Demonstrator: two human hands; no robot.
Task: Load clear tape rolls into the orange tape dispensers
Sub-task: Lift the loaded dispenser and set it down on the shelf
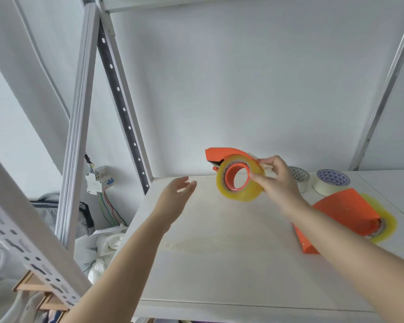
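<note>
My right hand (276, 180) holds an orange tape dispenser (222, 153) up above the white shelf (219, 264), with a yellowish clear tape roll (240, 194) seated on its orange hub. The fingers pinch the roll's right edge. My left hand (175, 197) hovers open to the left of the dispenser, touching nothing. A second orange dispenser (343, 215) lies on the shelf at the right with a clear tape roll (383, 227) in it, partly hidden by my right forearm.
Two masking tape rolls (331, 183) (300, 178) stand at the back right of the shelf. Metal shelf uprights (124, 108) rise at left and right. A breaker box with wires (98, 180) hangs left of the shelf, above crumpled cloth.
</note>
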